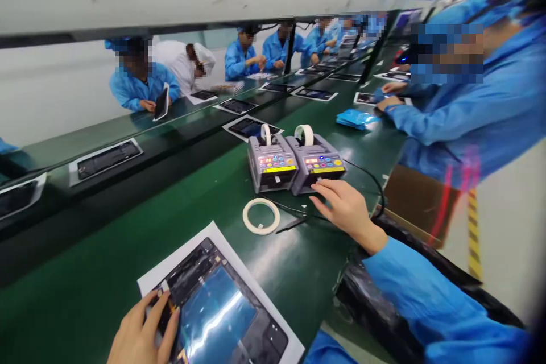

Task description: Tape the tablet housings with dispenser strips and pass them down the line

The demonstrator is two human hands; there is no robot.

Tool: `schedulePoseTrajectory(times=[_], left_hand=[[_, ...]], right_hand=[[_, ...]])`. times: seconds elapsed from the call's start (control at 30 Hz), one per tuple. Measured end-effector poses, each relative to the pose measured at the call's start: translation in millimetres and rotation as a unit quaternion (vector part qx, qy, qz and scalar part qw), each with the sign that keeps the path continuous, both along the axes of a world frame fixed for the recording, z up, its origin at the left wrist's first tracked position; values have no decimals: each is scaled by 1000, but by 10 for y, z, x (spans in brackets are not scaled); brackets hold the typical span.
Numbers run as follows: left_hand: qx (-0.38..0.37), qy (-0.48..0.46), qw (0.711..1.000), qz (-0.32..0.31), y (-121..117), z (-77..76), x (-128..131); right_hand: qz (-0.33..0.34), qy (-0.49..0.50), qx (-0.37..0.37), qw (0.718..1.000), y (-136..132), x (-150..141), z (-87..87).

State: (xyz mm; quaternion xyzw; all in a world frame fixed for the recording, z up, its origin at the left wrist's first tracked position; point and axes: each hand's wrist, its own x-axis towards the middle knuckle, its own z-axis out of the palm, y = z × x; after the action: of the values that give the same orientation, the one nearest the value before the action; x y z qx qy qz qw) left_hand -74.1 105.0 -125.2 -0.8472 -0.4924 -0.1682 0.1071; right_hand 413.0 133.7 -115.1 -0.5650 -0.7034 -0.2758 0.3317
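Under the left fingers [154,318], a flat device [222,310] (glossy, rectangular).

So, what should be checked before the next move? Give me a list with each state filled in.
1. Tablet lying on its white sheet: ok.
2. Left hand resting on the tablet: ok.
3. Displays lit on the left machine and right machine: ok.
4. Right hand at the right machine's front: ok.
5. Its grip touching the small white tab there: cannot tell.
6. Tape ring apart from the tablet: ok.
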Motion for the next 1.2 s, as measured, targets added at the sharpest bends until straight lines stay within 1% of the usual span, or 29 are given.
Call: schedulePoseTrajectory(times=[0.1,0.2,0.27,0.33,0.4,0.47,0.5,0.53,0.57,0.6,0.63,0.67,0.7,0.77,0.83,0.87,0.93,1.0,1.1,1.2], left_hand=[[-5,-22,999,38,-38,61,107],[-11,-33,999,37,-46,74,143],[-16,-30,999,31,-45,66,142],[-20,-25,999,29,-52,55,142],[-28,-23,999,30,-81,52,156],[-43,-30,998,40,-128,61,188],[-54,-34,997,47,-152,68,208],[-67,-37,996,54,-174,76,228],[-81,-37,994,61,-192,83,245],[-94,-36,993,66,-207,90,258],[-106,-34,991,68,-218,96,266],[-116,-33,990,70,-227,101,270],[-124,-34,989,71,-237,107,271],[-128,-38,988,74,-257,127,270],[-110,-38,990,75,-280,163,292],[-94,-36,992,71,-290,188,320],[-67,-37,996,49,-300,242,424],[-74,-36,997,8,-281,288,585],[-131,1,991,-38,-187,305,853],[-156,40,986,-46,-71,265,1026]], right_hand=[[24,-33,-22,999,187,-239,66],[8,-48,-26,998,412,-405,85],[-7,-49,-24,998,528,-426,60],[-18,-58,-16,998,580,-386,29],[-24,-84,10,996,559,-331,26],[-14,-116,58,991,473,-322,73],[6,-124,82,989,412,-353,116],[40,-122,104,986,343,-416,167],[93,-107,124,982,271,-513,221],[145,-83,85,982,199,-643,271],[204,-48,31,977,136,-803,311],[254,-33,-52,965,88,-986,333],[297,-35,-111,948,63,-1178,335],[355,-35,-188,915,99,-1541,269],[382,-16,-237,893,220,-1792,135],[389,-2,-254,886,289,-1861,59],[397,15,-274,876,394,-1901,-79],[404,11,-279,871,429,-1867,-179],[402,2,-256,879,404,-1821,-246],[388,-6,-214,896,392,-1850,-242]])
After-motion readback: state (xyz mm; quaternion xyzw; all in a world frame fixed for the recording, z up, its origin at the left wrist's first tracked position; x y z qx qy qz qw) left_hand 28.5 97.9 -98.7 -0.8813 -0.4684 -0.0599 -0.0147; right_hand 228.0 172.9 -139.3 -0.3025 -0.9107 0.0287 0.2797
